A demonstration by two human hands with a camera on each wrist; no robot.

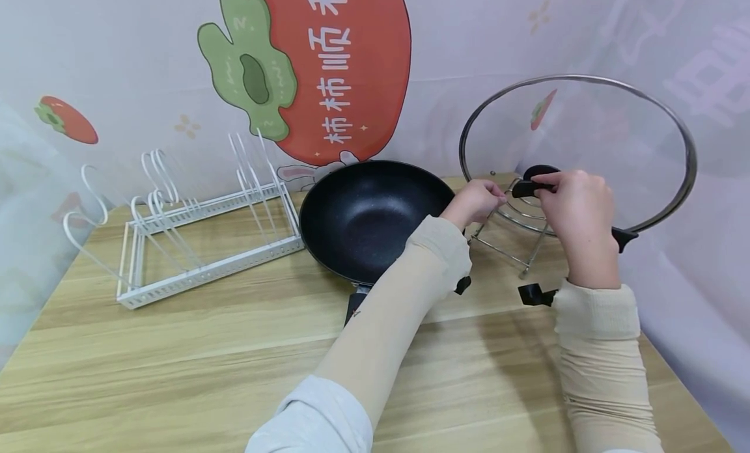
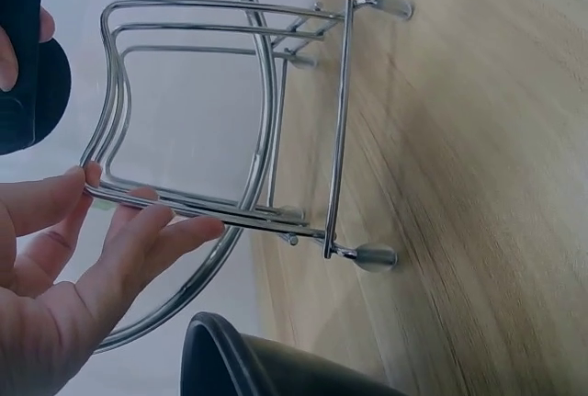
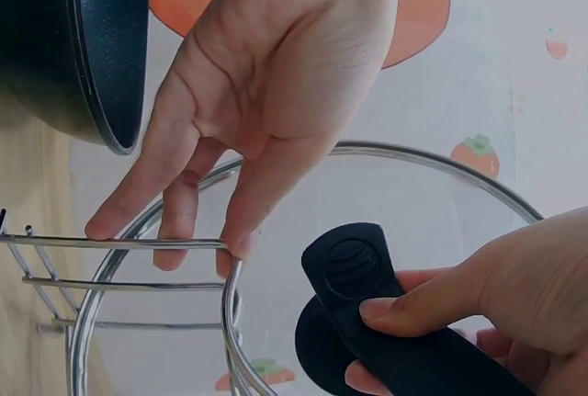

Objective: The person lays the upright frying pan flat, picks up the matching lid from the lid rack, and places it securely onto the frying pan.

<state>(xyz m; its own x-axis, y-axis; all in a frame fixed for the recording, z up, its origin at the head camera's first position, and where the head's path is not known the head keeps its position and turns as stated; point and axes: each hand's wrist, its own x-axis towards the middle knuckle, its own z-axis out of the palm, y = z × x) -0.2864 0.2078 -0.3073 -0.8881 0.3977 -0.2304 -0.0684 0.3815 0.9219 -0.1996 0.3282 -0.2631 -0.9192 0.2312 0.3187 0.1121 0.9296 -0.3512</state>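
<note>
A chrome wire stand (image 2: 342, 130) rests on the table right of the pan. My left hand (image 1: 473, 202) pinches the top bend of the stand between thumb and fingertips. My right hand (image 1: 580, 205) grips the black handle (image 3: 354, 267) of a large clear lid with a steel rim (image 1: 691, 153). The lid stands upright, and in the left wrist view its rim passes among the stand's wires. Whether the rim bears on the stand is hard to tell. Just left of my left hand sits a black frying pan (image 1: 375, 225), its handle partly hidden by my forearm.
A white rack (image 1: 211, 273) with upright wire loops stands left of the pan, close to its rim. The wooden table (image 1: 176, 375) extends in front. Behind it hangs a pale printed cloth (image 1: 445, 43), with more cloth along the right side.
</note>
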